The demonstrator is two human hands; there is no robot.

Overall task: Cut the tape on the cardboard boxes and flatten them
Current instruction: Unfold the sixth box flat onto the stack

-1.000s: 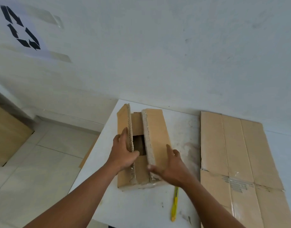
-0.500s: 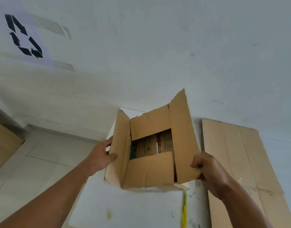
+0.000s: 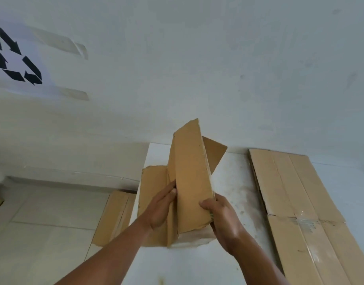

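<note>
cardboard box: centre of frame, partly collapsed, tilted above white tabletop | left hand: fingers pressed flat on its left panel | right hand: fingers gripping its lower right edge | flattened boxes: right of frame, lying on tabletop | recycling sign: upper left, on wall
</note>
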